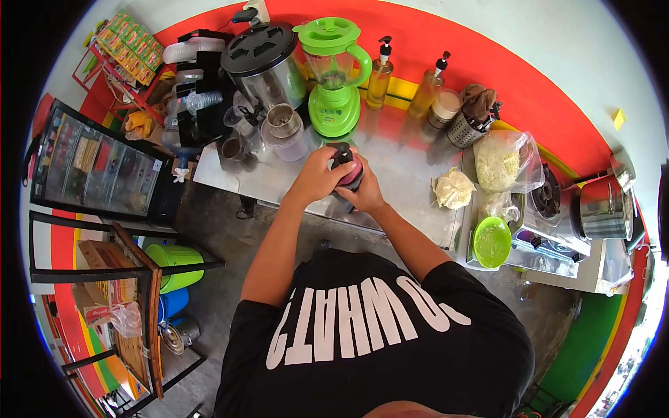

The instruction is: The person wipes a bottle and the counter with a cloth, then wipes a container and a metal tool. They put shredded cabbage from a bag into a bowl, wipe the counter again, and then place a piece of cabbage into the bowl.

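Note:
In the head view, a pump bottle (351, 177) with a black pump head and dark reddish-purple contents stands at the steel table's front half. My left hand (317, 175) is wrapped round its upper left side, fingers near the pump head. Against the lower right side of the same bottle, my right hand (366, 189) is closed with the thumb across the front. Much of the bottle is hidden by both hands. Just behind it sits a green blender (334, 108) with a lidded jug.
On the steel table (411, 205) are two amber pump bottles (379, 80), a large lidded steel container (261, 63), a metal cup (282, 122) on a plastic tub, and crumpled pale wrapping (454, 188). At right are a green bowl (492, 242) and a gas stove (547, 237).

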{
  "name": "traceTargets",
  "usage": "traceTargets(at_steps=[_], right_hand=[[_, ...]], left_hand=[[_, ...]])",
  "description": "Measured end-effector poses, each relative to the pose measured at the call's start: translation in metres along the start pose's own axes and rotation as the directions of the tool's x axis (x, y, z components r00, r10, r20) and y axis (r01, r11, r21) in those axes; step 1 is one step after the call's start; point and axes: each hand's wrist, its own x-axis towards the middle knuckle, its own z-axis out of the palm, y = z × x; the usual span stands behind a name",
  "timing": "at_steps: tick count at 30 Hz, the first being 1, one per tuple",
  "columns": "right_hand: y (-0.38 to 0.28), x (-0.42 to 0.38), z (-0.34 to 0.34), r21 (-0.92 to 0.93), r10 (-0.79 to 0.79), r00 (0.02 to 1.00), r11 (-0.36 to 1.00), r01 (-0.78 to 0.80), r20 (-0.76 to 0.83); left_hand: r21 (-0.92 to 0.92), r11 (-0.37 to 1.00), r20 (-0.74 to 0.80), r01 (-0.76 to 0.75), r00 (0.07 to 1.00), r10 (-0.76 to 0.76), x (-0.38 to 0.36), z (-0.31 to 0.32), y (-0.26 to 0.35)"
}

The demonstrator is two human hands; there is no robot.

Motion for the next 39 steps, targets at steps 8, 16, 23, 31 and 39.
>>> traceTargets(at_steps=[8, 16, 23, 31, 39], right_hand=[[0.042, -0.034, -0.010, -0.176, 0.084, 0.965, 0.984, -0.040, 0.248], [-0.013, 0.021, -0.011, 0.273, 0.270, 0.938, 0.906, -0.324, 0.215], [-0.022, 0.036, 0.024, 0.621, 0.444, 0.863, 0.613, -0.489, 0.240], [-0.011, 0.095, 0.002, 0.316, 0.481, 0.572, 0.513, -0.798, 0.664], [-0.018, 0.131, 0.008, 0.081, 0.529, 0.516, 0.641, -0.763, 0.674]], left_hand=[[-0.130, 0.979, -0.183, 0.156, 0.967, -0.178, 0.000, 0.024, -0.008], [-0.372, 0.920, -0.403, -0.124, 0.915, -0.039, 0.022, 0.031, -0.027], [-0.471, 0.874, -0.303, -0.122, 0.952, -0.031, 0.020, 0.007, -0.029], [-0.382, 0.906, -0.279, -0.180, 0.958, 0.072, 0.014, 0.000, -0.034], [-0.248, 0.909, -0.463, -0.336, 0.865, 0.193, 0.020, 0.026, -0.019]])
